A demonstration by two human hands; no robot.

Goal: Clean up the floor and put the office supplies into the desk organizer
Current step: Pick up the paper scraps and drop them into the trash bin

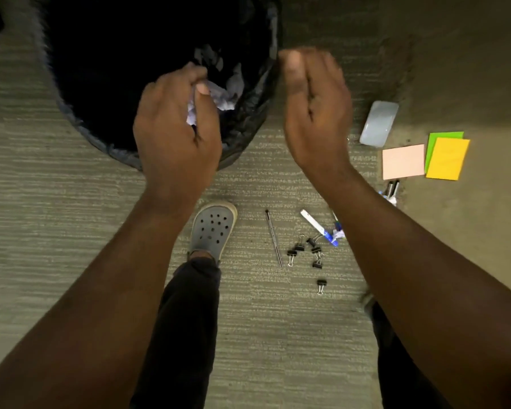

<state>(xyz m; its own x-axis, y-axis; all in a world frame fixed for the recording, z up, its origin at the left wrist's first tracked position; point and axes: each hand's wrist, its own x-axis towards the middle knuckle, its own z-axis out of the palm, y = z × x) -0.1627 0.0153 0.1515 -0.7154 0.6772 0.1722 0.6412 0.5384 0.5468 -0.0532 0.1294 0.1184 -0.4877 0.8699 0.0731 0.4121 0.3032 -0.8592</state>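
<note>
The left hand (174,125) keeps a pinching grip on a crumpled white paper (219,97), thumb pressed against the fingers, above the mouth of a black-lined waste bin (250,119) in the upper left of the frame; more crumpled paper lies inside the bin. The right hand (316,113) hangs just right of the bin's rim, blurred, its fingers loosely curled and spread with nothing in them. Both bare forearms reach up from the bottom corners of the frame. Below them spreads a grey-green ribbed carpet floor (71,231), shading into a plainer brown patch at the upper right. A grey perforated clog (213,228) stands at the centre, below the bin. To its right lie a thin dark pen (274,238), a scatter of black binder clips (307,252), and a white marker with a blue cap (319,227). Further right, a translucent grey case (379,124) lies above a pink sticky pad (403,161), with a yellow pad (448,158) overlapping a green pad (438,137) beside it.
</note>
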